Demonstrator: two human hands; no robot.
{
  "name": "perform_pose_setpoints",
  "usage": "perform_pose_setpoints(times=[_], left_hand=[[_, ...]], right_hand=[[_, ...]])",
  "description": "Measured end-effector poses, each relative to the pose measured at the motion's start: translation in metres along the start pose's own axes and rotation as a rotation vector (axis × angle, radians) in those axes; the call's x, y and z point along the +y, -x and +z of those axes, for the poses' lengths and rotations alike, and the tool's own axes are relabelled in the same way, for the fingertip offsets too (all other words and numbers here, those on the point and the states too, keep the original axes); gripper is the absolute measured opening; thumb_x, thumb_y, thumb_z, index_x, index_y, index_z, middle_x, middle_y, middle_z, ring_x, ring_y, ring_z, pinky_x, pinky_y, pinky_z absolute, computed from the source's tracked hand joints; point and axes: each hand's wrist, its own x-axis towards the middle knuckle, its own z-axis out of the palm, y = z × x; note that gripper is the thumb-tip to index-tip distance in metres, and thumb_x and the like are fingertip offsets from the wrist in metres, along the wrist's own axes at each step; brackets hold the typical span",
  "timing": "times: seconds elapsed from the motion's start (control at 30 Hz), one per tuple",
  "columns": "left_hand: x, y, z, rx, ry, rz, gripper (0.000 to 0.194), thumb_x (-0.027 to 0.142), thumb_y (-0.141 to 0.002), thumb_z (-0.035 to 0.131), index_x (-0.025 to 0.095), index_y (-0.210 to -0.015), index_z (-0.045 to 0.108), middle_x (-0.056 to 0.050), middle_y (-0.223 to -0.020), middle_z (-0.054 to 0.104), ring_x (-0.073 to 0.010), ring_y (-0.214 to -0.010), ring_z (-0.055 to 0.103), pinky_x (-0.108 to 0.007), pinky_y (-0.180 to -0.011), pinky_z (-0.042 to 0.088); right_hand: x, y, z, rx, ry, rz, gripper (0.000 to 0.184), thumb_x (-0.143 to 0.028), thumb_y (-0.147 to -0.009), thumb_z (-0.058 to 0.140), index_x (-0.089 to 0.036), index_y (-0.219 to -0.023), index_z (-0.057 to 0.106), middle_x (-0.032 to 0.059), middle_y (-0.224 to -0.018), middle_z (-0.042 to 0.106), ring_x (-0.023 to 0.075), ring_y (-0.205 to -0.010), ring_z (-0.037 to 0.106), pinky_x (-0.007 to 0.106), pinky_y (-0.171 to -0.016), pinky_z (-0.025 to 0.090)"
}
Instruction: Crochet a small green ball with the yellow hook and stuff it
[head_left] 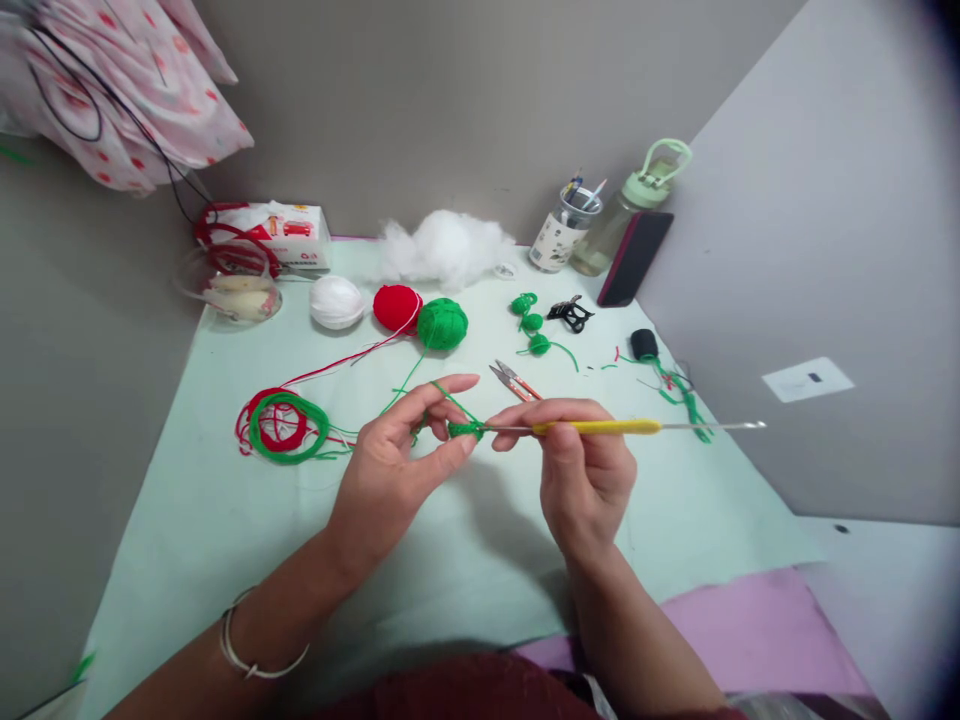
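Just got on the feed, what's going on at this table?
A person is crocheting: the left hand pinches a small green piece with yarn over its fingers, and the right hand holds a yellow-handled hook to it. The green ball sits beyond the hands, beside the red ball. Small scissors lie just behind the right hand.

Worn head camera looks forward (and down).

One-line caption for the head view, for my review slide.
Left hand pinches green crochet while right hand holds a yellow-handled hook; yarn balls and scissors lie beyond.
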Motion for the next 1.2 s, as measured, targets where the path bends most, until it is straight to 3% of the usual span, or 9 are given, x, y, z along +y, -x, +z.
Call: perform_pose_setpoints(times=[0.3, 0.4, 0.5, 0.63, 0.77, 0.9, 1.03, 1.2], left_hand=[[-0.004, -0.001, 0.002, 0.076, -0.080, 0.064, 0.037, 0.021, -0.090, 0.078, 0.035, -0.124, 0.077, 0.002, -0.095, 0.067, -0.0175, -0.093, 0.054, -0.032, -0.092, 0.043], [-0.005, -0.001, 0.004, 0.106, -0.101, 0.076, 0.035, 0.019, -0.088, 0.078, 0.032, -0.121, 0.078, 0.001, -0.095, 0.067, -0.0176, -0.092, 0.055, -0.032, -0.093, 0.043], [-0.004, -0.001, 0.007, 0.090, -0.048, 0.065, 0.042, 0.020, -0.088, 0.078, 0.030, -0.129, 0.074, 0.001, -0.093, 0.066, -0.0172, -0.091, 0.056, -0.032, -0.093, 0.044], [-0.001, 0.000, 0.009, 0.028, 0.086, -0.013, 0.052, 0.024, -0.089, 0.081, 0.027, -0.139, 0.067, 0.002, -0.091, 0.065, -0.0158, -0.088, 0.056, -0.029, -0.089, 0.046], [0.001, -0.001, 0.004, -0.020, 0.197, -0.071, 0.045, 0.027, -0.088, 0.083, 0.029, -0.132, 0.073, 0.001, -0.094, 0.065, -0.0149, -0.087, 0.055, -0.028, -0.086, 0.046], [0.002, -0.002, 0.003, -0.100, 0.320, -0.138, 0.044, 0.026, -0.086, 0.085, 0.031, -0.129, 0.076, 0.001, -0.093, 0.064, -0.0146, -0.090, 0.058, -0.028, -0.089, 0.048], [0.003, -0.003, 0.004, -0.156, 0.383, -0.179, 0.050, 0.026, -0.087, 0.084, 0.029, -0.136, 0.071, 0.000, -0.095, 0.067, -0.0171, -0.098, 0.063, -0.032, -0.097, 0.048], [0.003, -0.003, 0.004, -0.110, 0.330, -0.147, 0.044, 0.028, -0.088, 0.083, 0.030, -0.131, 0.074, 0.001, -0.092, 0.066, -0.0153, -0.093, 0.060, -0.030, -0.092, 0.047]], right_hand=[[0.005, 0.004, -0.001, -0.088, 0.201, -0.272, 0.026, -0.015, -0.107, 0.051, -0.024, -0.123, 0.071, 0.0068, -0.103, 0.081, 0.0190, -0.084, 0.078, 0.035, -0.069, 0.066], [0.006, 0.005, -0.002, -0.161, 0.372, -0.406, 0.030, -0.013, -0.106, 0.052, -0.022, -0.129, 0.069, 0.0092, -0.103, 0.081, 0.0218, -0.095, 0.080, 0.036, -0.075, 0.066], [0.004, 0.007, -0.002, -0.211, 0.591, -0.436, 0.032, -0.010, -0.102, 0.059, -0.024, -0.128, 0.072, 0.0107, -0.114, 0.081, 0.0203, -0.097, 0.080, 0.032, -0.076, 0.066], [0.002, 0.005, -0.001, -0.135, 0.435, -0.315, 0.032, -0.012, -0.102, 0.059, -0.028, -0.125, 0.075, 0.0074, -0.108, 0.081, 0.0203, -0.094, 0.078, 0.034, -0.076, 0.065], [0.004, -0.002, 0.000, 0.008, 0.102, -0.044, 0.021, -0.026, -0.106, 0.059, -0.027, -0.110, 0.079, 0.0045, -0.097, 0.081, 0.0175, -0.075, 0.073, 0.036, -0.071, 0.062], [0.009, -0.007, -0.002, -0.049, -0.139, 0.194, 0.024, -0.040, -0.105, 0.062, -0.024, -0.103, 0.079, 0.0061, -0.097, 0.082, 0.0166, -0.071, 0.070, 0.033, -0.063, 0.060], [0.010, -0.008, -0.002, -0.083, -0.201, 0.229, 0.024, -0.043, -0.104, 0.064, -0.024, -0.102, 0.078, 0.0065, -0.098, 0.083, 0.0156, -0.069, 0.070, 0.031, -0.061, 0.058], [0.009, -0.010, -0.001, -0.032, -0.245, 0.212, 0.023, -0.041, -0.106, 0.061, -0.023, -0.098, 0.073, 0.0046, -0.090, 0.083, 0.0136, -0.061, 0.069, 0.029, -0.058, 0.058]])
